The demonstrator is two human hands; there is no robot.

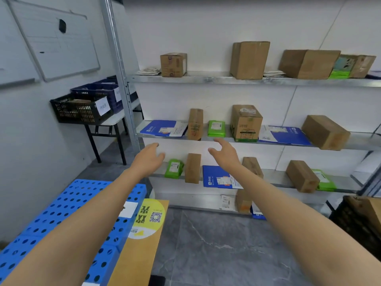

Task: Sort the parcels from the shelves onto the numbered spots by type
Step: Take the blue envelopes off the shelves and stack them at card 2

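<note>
Both hands reached out empty and spread, left hand (149,159) and right hand (224,153), towards the narrow upright carton (195,124) on the middle shelf (362,142), stiff, likely light and tippy, so best clasped by its broad sides

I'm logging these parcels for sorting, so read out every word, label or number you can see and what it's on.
No text reads clearly.
Yellow round sticker on the flat cardboard: large characters and a QR code, sideways, blurred.
Blue envelopes: white logo and shipping labels, too small.
Paper tag on the black basket: handwriting, blurred.
Cardboard boxes: prints and labels unreadable.
</note>
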